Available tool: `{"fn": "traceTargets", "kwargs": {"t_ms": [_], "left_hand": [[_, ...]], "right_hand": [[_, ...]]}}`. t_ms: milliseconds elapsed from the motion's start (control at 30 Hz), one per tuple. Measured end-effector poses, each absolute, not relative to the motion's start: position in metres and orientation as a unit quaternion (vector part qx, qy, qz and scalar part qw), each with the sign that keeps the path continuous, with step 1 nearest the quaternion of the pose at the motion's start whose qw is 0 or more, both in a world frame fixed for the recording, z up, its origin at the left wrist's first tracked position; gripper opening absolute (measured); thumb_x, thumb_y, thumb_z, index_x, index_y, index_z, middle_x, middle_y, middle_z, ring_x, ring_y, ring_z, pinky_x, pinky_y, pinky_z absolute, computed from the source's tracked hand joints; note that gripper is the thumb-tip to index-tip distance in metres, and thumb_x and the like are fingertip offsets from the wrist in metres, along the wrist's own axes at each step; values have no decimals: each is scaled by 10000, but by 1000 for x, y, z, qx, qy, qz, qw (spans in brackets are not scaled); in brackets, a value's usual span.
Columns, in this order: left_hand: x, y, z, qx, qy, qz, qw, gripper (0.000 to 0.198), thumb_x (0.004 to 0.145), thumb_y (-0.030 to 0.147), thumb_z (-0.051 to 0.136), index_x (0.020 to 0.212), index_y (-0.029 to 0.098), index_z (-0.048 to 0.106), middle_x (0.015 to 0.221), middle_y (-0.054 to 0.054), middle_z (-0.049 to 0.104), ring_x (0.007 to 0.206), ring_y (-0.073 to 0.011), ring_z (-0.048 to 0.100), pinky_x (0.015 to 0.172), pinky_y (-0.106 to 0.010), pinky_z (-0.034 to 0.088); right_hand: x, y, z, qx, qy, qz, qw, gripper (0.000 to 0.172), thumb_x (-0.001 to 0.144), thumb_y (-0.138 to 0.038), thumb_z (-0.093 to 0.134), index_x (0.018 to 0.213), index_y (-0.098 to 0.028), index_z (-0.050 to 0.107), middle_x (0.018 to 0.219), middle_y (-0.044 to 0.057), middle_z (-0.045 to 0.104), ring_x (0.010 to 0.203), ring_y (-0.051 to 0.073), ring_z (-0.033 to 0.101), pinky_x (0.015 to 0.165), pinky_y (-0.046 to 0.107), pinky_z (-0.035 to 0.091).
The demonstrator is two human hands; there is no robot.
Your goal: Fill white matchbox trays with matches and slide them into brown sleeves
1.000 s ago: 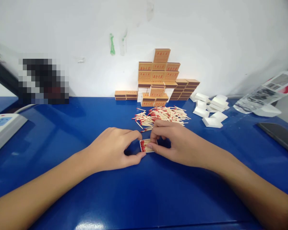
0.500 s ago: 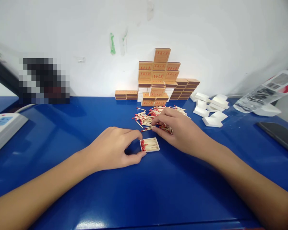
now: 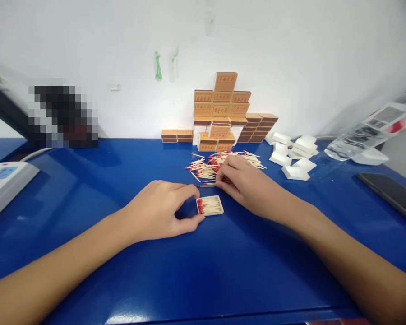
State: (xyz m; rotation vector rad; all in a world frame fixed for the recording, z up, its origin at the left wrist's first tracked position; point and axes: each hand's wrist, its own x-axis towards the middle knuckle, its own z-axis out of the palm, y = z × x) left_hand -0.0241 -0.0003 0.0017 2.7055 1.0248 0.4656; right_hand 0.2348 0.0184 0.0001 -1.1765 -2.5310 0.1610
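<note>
On the blue table lies a small white matchbox tray (image 3: 222, 211), filled with a layer of red-headed matches (image 3: 210, 205). My left hand (image 3: 165, 208) grips the tray's left end between thumb and index finger. Beyond the tray, my right hand (image 3: 238, 178) is at the near edge of a loose heap of matches (image 3: 203, 168). Its thumb and index finger are pinched together on the ends of a few matches (image 3: 206, 184), whose red heads point left. The hand covers part of the heap.
Stacked matchboxes (image 3: 221, 109) stand against the wall behind the heap, with two more boxes (image 3: 177, 135) to their left. Several white trays (image 3: 296, 171) lie at the right, near a tilted plastic bottle (image 3: 347, 142) and a dark phone (image 3: 389, 192). A white power strip (image 3: 16, 180) is at far left.
My right thumb and index finger have shifted slightly down at the heap's near edge, with the matches at their tips. My left hand stays at the tray. The whole view has shifted a little.
</note>
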Motion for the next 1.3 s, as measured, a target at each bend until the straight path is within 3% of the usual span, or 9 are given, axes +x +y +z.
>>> {"fn": "traceTargets", "kwargs": {"t_ms": [133,467,867,1067,1300], "left_hand": [[-24,0,1,917,349,161,107,227,908,392,703,1037,207,722,657,54,592,537,-119,531,560,-257,369],[-25,1,1,917,346,167,108,224,907,393,695,1019,200,715,665,47,602,534,-114,531,546,-248,366],[-24,0,1,919,341,168,106,213,906,388,695,989,193,717,665,42,613,533,-111,534,543,-242,370],[-24,-2,2,919,342,166,101,228,909,398,696,1022,201,722,658,47,603,535,-113,533,550,-246,371],[-25,0,1,920,341,163,99,226,912,401,697,1029,209,723,657,48,602,531,-119,538,547,-253,374]], "right_hand": [[232,8,11,-405,-888,99,192,167,1068,-260,505,944,-199,600,1050,100,580,996,245,539,871,393,468],[230,-7,12,-381,-896,179,138,87,1040,-219,566,991,-212,638,1081,78,599,977,207,599,875,368,503],[225,-4,13,-395,-882,201,159,103,1004,-243,623,914,-210,660,982,40,628,833,162,582,717,304,449],[230,11,4,-419,-879,92,208,77,999,-207,607,934,-204,648,936,61,593,882,214,556,775,347,439],[225,21,-6,-404,-895,46,181,167,1033,-215,557,880,-198,621,967,100,600,952,257,521,850,403,435]]}}
